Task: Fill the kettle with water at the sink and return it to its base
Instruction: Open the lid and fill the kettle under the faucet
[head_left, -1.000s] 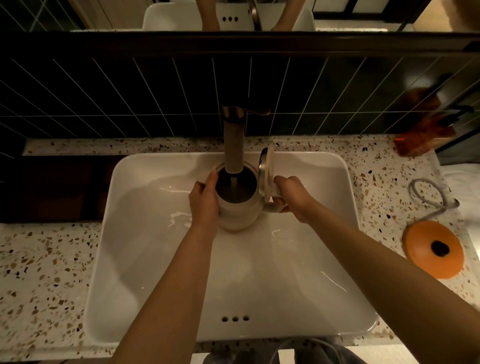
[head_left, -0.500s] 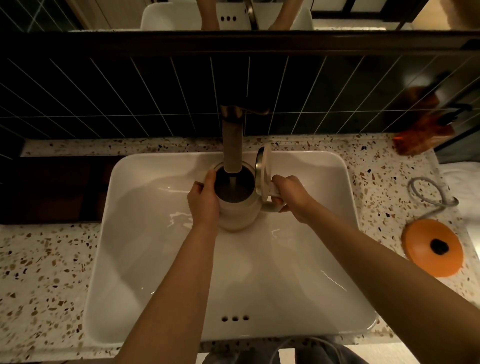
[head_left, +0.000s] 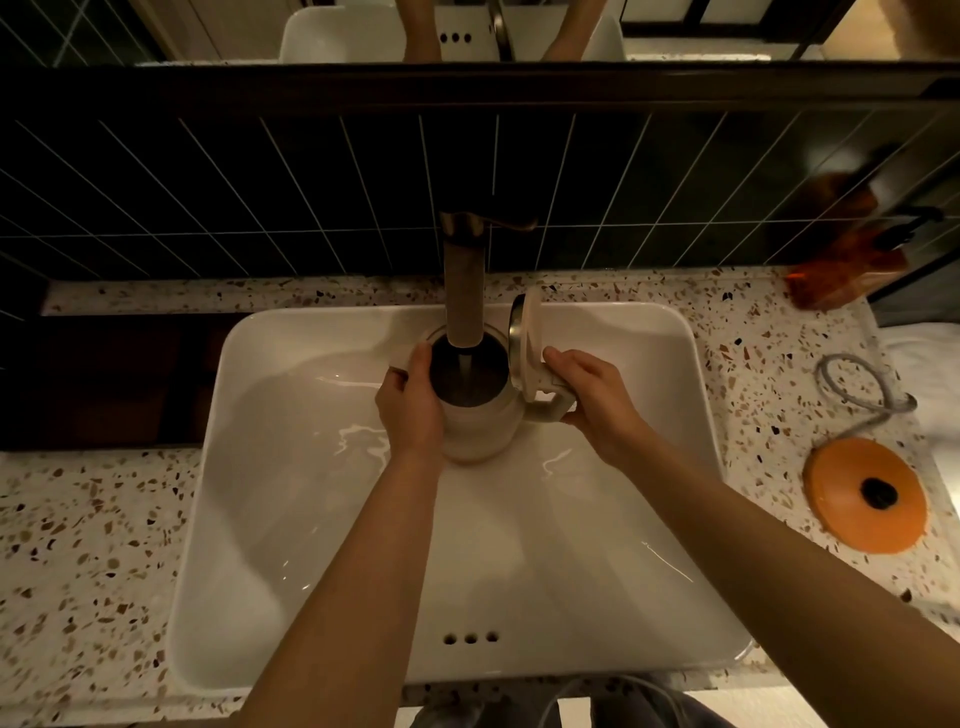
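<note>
I hold the cream cylindrical plastic kettle (head_left: 480, 426) upright over the white rectangular ceramic sink (head_left: 311, 519), directly under the brushed metal tap spout (head_left: 464, 291); its hinged lid (head_left: 524, 348) stands open. My left hand (head_left: 410, 405) wraps the kettle body and my right hand (head_left: 592, 395) is closed around its handle. The round orange base (head_left: 852, 499) sits on the terrazzo desk (head_left: 78, 545), right of the sink.
</note>
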